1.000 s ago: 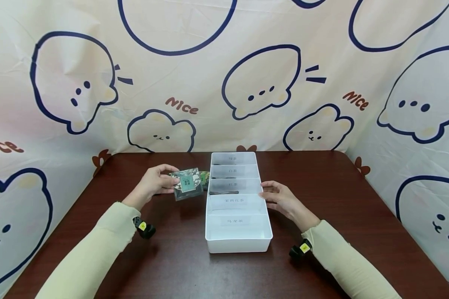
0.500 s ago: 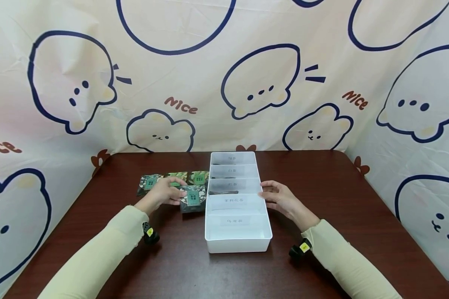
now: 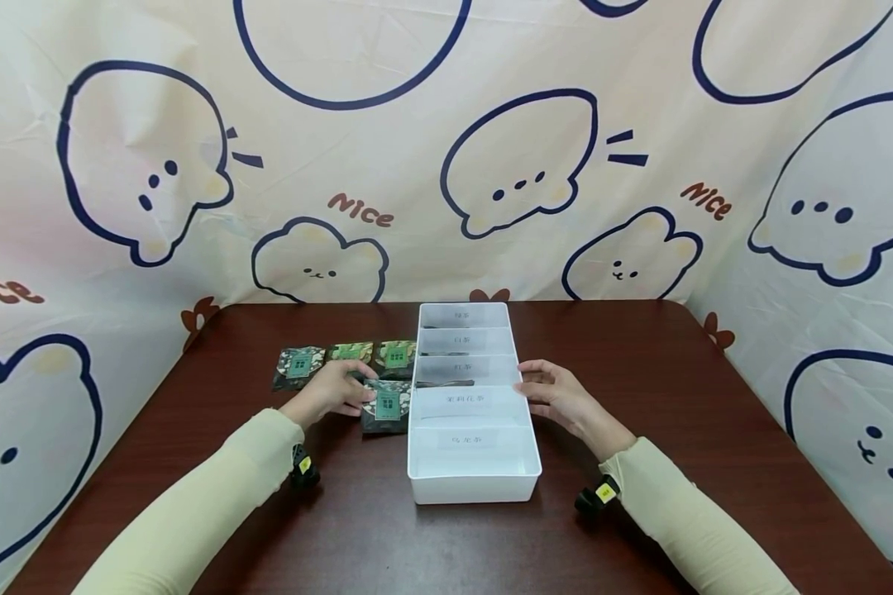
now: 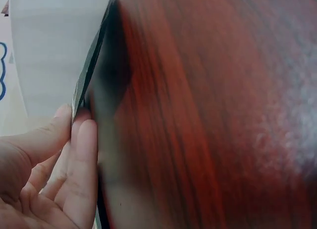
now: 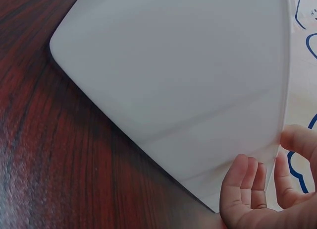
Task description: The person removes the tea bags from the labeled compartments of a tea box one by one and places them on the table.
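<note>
My left hand [image 3: 335,387] pinches the left edge of a dark tea packet [image 3: 387,406] with a green label, close against the left side of a white divided box [image 3: 472,489]. In the left wrist view the packet [image 4: 89,73] appears edge-on between thumb and fingertips [image 4: 87,135]. I cannot tell whether its underside touches the table. My right hand [image 3: 561,401] touches the right wall and rim of the box, fingers loosely bent. The right wrist view shows its fingertips [image 5: 239,162] by the outer wall [image 5: 178,70].
Behind the left hand lie a dark tea packet [image 3: 298,365] and two greener ones, the middle packet [image 3: 351,353] and the right packet [image 3: 396,355]. Labelled compartments run along the box; dark edges show in several. A patterned cloth [image 3: 417,165] hangs behind the brown table [image 3: 327,529].
My left hand has lowered the tea packet towards the table and moved slightly right, towards the box. The packets behind it have come into view. The right hand has kept its place.
</note>
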Demonstrator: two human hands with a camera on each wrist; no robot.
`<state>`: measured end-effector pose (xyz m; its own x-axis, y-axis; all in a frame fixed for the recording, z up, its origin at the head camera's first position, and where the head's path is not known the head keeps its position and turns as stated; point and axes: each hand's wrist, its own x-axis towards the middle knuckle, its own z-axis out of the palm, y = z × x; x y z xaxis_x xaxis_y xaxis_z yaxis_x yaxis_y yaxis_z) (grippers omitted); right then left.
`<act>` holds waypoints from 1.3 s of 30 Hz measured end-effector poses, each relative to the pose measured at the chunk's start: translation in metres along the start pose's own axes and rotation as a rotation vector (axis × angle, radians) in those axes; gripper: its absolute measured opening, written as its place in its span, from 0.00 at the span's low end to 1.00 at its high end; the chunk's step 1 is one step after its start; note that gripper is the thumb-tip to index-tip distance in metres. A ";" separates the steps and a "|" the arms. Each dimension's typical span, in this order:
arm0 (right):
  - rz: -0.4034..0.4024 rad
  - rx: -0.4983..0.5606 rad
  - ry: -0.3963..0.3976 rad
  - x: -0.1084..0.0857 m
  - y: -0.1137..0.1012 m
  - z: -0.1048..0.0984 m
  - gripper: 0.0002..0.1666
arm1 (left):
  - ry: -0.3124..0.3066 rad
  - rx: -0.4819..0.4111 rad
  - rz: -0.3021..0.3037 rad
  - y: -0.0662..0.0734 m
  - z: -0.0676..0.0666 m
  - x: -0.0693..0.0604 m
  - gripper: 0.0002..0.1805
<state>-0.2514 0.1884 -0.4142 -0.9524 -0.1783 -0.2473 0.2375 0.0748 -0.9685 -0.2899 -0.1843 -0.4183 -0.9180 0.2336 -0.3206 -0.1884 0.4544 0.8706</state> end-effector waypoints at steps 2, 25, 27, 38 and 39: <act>0.000 0.010 -0.004 0.000 0.000 0.000 0.27 | 0.004 0.006 -0.008 0.000 0.001 0.000 0.19; 0.004 0.026 -0.005 0.000 0.001 0.000 0.27 | 0.074 0.130 -0.042 -0.001 0.011 0.002 0.19; 0.001 0.028 -0.004 0.000 0.001 0.000 0.27 | 0.077 0.129 -0.044 -0.001 0.011 0.002 0.19; -0.002 0.031 -0.001 0.000 0.002 0.000 0.27 | 0.082 0.129 -0.055 -0.002 0.011 0.004 0.19; -0.003 0.029 -0.002 0.000 0.001 0.000 0.27 | 0.083 0.130 -0.057 -0.003 0.011 0.005 0.19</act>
<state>-0.2511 0.1884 -0.4156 -0.9526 -0.1808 -0.2447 0.2404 0.0457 -0.9696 -0.2898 -0.1750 -0.4262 -0.9338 0.1352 -0.3313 -0.1990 0.5733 0.7949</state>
